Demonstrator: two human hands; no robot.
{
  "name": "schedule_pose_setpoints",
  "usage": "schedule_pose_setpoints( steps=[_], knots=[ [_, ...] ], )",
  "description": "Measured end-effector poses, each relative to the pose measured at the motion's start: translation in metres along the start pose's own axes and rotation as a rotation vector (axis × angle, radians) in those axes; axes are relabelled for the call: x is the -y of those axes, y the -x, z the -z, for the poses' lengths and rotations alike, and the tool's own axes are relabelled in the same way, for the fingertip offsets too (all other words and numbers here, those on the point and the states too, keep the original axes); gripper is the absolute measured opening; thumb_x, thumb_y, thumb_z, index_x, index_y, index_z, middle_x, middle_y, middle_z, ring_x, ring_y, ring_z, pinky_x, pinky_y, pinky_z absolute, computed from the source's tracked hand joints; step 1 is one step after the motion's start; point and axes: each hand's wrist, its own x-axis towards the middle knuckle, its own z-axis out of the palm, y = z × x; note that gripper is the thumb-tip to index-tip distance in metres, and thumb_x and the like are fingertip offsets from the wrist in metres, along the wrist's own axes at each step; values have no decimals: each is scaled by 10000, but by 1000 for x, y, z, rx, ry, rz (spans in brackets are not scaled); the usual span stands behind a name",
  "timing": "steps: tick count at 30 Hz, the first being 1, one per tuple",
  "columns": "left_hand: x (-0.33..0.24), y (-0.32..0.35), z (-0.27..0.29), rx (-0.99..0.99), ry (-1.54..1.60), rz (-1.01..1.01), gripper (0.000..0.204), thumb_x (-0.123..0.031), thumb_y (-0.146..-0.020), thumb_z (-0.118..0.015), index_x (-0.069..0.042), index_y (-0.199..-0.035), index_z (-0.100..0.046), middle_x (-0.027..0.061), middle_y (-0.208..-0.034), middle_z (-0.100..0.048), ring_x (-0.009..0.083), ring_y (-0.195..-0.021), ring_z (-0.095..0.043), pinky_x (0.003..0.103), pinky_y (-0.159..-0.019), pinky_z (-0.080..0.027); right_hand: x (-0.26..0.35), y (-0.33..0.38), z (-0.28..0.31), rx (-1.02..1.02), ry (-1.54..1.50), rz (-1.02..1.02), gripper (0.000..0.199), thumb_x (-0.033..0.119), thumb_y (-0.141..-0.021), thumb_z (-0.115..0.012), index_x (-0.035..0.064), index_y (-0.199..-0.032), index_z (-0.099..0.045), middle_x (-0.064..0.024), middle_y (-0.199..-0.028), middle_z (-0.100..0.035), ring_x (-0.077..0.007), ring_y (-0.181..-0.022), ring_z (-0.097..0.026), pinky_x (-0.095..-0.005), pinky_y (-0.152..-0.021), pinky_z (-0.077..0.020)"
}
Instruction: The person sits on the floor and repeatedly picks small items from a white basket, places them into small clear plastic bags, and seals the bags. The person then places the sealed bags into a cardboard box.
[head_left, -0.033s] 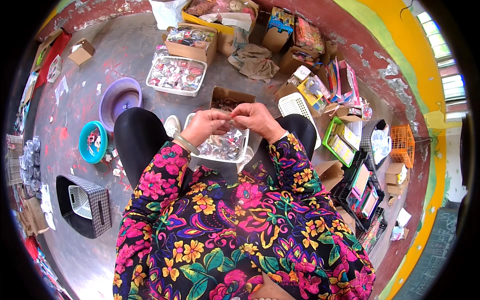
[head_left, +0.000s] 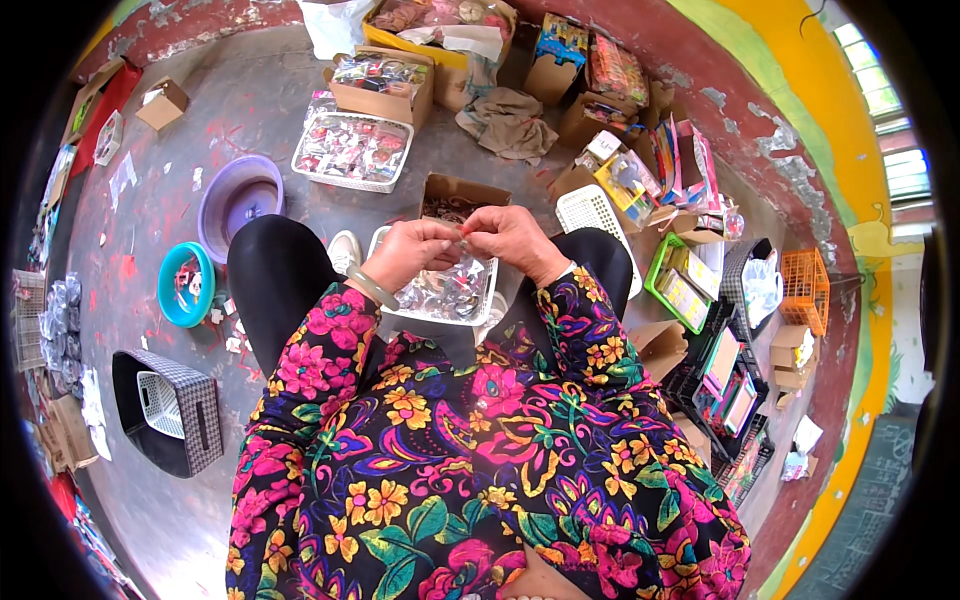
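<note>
My left hand [head_left: 412, 255] and my right hand [head_left: 515, 243] meet fingertip to fingertip above a white plastic basket [head_left: 490, 300]. Both are closed in a pinch. A tiny reddish item [head_left: 464, 231] shows between the fingertips, too small to name. Small clear packets [head_left: 445, 292] with mixed contents fill the basket between my knees, partly hidden by my hands. Just beyond the hands stands an open cardboard box [head_left: 478, 188] with dark brownish pieces in it.
To the left on the floor are a purple basin [head_left: 212, 215], a teal basin [head_left: 205, 290] and a checked bin [head_left: 205, 425]. Another white basket of packets [head_left: 375, 183] lies ahead. On the right stand a green basket [head_left: 655, 270], black crates [head_left: 715, 330] and an orange crate [head_left: 805, 290].
</note>
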Motion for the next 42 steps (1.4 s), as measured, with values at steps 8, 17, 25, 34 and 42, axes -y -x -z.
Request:
schedule_pose_setpoints(
  steps=[8, 17, 25, 34, 42],
  knots=[
    [-2, 2, 1, 142, 59, 38, 203, -60, -846, -523, 42, -1019, -554, 135, -900, -623, 194, -818, -628, 294, -765, -516, -6, -2, -4, -37, 85, 15, 146, 139, -711, -644, 7, -743, -590, -13, -617, -554, -74, -562, -487, -229, -505, -403],
    [-7, 6, -4, 182, 28, 2, 262, -29, -800, -576, 47, -1049, -542, 115, -956, -609, 167, -884, -600, 283, -817, -483, -10, -5, 5, 68, 186, -15, 154, 133, -689, -662, 12, -732, -577, -12, -623, -543, -79, -572, -487, -241, -518, -403],
    [1, 1, -2, 106, 47, -58, 242, 34, -798, -528, 28, -1039, -556, 85, -943, -605, 128, -845, -592, 250, -759, -491, 0, -2, 9, 168, -234, -165, 91, 47, -683, -622, 6, -755, -584, -4, -652, -558, -71, -594, -513, -214, -522, -411],
    [0, 2, -7, 112, -7, -51, 222, 15, -809, -518, 30, -1028, -554, 76, -922, -595, 115, -830, -580, 241, -748, -486, -10, -7, 1, 71, 192, -37, 244, 177, -639, -732, 12, -729, -576, -69, -633, -573, -148, -586, -543, -287, -531, -418],
    [9, -5, -10, -62, -52, -120, 186, -30, -793, -569, 26, -967, -533, 56, -872, -584, 107, -759, -568, 228, -678, -474, 3, -6, -14, -125, 520, 75, 217, 198, -659, -648, 42, -788, -567, -183, -731, -594, -346, -715, -579, -383, -599, -438]
  ],
)
